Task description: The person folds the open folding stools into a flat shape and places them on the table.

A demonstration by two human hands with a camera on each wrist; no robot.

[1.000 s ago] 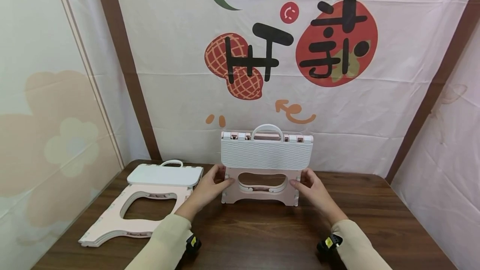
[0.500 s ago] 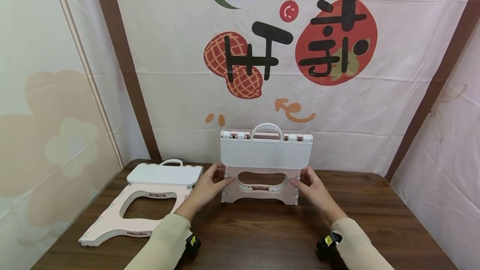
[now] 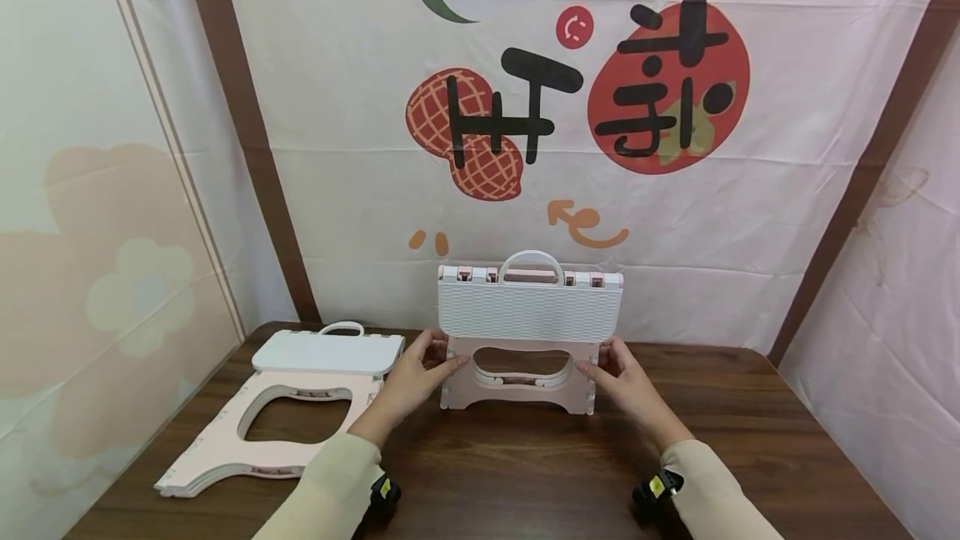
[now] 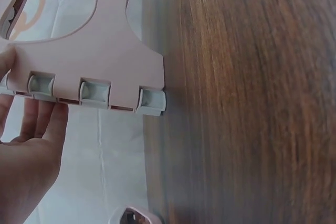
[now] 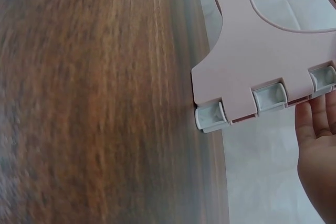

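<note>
A folding step stool [image 3: 529, 312], with a white textured top flap, a white carry handle and a pale pink leg panel, stands upright on the table. My left hand [image 3: 412, 377] grips its left edge, thumb on the front of the pink panel and fingers behind. On the opposite edge my right hand [image 3: 624, 377] holds it in the same way. In the left wrist view the left hand [image 4: 34, 150] lies along the hinged side of the panel. The right wrist view shows the right hand [image 5: 319, 150] at the other hinged side, partly cut off by the frame.
A second folded stool [image 3: 300, 398], also white and pale pink, lies flat on the left of the dark wooden table [image 3: 517, 473]. Behind the table hangs a printed cloth [image 3: 352, 190], close to the upright stool. Wrist cameras [image 3: 384, 490] are strapped to both forearms.
Both hands keep their hold on the upright stool, which stays in place. Only a slight shift of the head view shows.
</note>
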